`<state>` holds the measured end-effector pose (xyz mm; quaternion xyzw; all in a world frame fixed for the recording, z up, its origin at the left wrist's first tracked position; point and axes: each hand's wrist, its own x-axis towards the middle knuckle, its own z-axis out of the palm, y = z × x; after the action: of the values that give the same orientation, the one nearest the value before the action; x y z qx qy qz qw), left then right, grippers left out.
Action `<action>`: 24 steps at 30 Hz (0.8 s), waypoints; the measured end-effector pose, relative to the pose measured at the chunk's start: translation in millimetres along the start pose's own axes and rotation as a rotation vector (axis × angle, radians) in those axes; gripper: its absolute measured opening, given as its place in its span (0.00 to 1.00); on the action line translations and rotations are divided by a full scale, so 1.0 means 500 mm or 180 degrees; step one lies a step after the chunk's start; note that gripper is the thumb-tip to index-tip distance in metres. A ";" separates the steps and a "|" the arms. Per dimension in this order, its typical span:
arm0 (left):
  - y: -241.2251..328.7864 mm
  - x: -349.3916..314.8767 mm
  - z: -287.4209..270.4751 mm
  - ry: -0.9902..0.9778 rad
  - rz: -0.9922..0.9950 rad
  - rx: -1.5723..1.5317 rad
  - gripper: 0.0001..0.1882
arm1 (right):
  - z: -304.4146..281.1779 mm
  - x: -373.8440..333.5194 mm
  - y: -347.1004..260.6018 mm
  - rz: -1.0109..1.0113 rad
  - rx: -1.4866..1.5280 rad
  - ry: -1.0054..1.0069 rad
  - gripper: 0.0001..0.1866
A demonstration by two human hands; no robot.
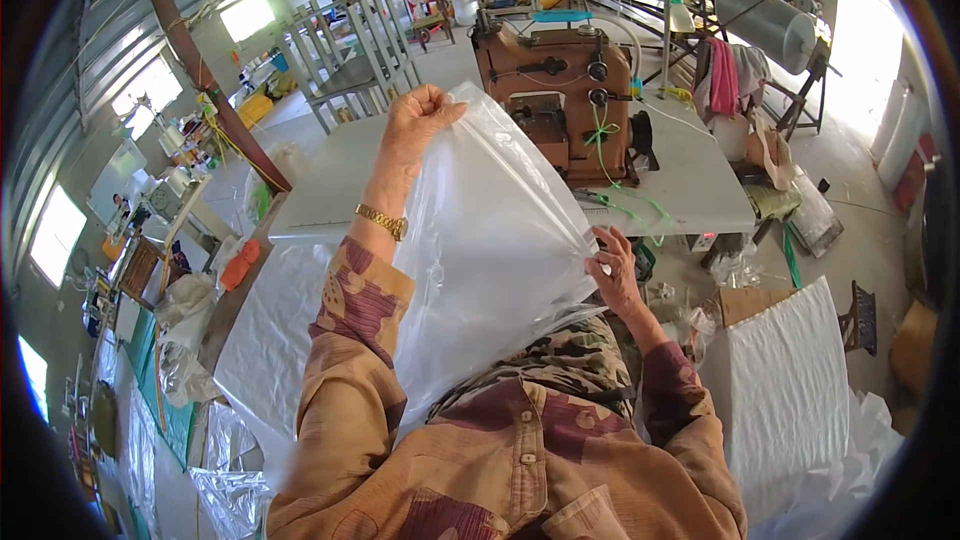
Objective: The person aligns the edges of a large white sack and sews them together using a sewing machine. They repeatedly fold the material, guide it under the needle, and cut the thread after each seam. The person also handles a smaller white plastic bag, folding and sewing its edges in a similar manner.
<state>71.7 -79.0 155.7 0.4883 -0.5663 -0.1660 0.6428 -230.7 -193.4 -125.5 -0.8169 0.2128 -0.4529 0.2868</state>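
The left hand [425,118] is pinching the far corner of a translucent plastic sheet [490,225] between thumb and curled fingers, while the right hand [615,270] is gathering its right edge in a looser-looking thumb-and-finger pinch, nearer the body. Between them the sheet is stretching in a taut, creased line along its far right edge; its near part is hanging down over the camouflage cloth [550,370] at the lap. It is looking thin and glossy, so it is probably light, limp and slippery, creasing easily and perhaps tearing under a hard pull; corners and doubled edges are offering the surest hold, the broad middle the poorest. Whether it is one layer or a bag, I cannot tell. Beyond, a pale table [335,175] is carrying a brown sewing machine [500,50] with green thread [601,135] trailing down. White sheeting is lying left [275,325] and right [790,380].
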 end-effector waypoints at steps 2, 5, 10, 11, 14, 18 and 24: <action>-0.006 -0.001 0.011 -0.0185 -0.0056 -0.0077 0.09 | -0.008 -0.006 0.028 0.0208 -0.0139 0.0066 0.07; 0.000 -0.017 0.020 -0.0232 0.0021 -0.0106 0.10 | -0.038 0.022 -0.048 0.0417 -0.1025 -0.0039 0.10; 0.022 -0.038 0.081 -0.0140 0.0052 -0.0201 0.14 | -0.079 0.142 -0.271 -0.0524 -0.0431 0.0796 0.25; 0.022 -0.039 0.082 -0.0174 0.0048 -0.0187 0.15 | -0.077 0.164 -0.314 -0.0723 -0.0407 0.0829 0.27; 0.017 -0.049 0.098 -0.0182 -0.0015 -0.0282 0.16 | -0.047 0.239 -0.354 -0.0816 -0.0048 0.0803 0.27; -0.011 -0.056 0.097 -0.0118 -0.0111 -0.0448 0.16 | 0.003 0.305 -0.360 -0.0306 -0.0068 0.0448 0.18; -0.024 -0.074 0.095 -0.0069 -0.0231 -0.0210 0.12 | 0.049 0.306 -0.343 -0.0304 0.0269 0.0586 0.14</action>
<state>22.1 -77.2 119.1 0.4853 -0.5495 -0.2130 0.6459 -118.1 -152.0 72.1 -0.7682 0.1797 -0.5478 0.2783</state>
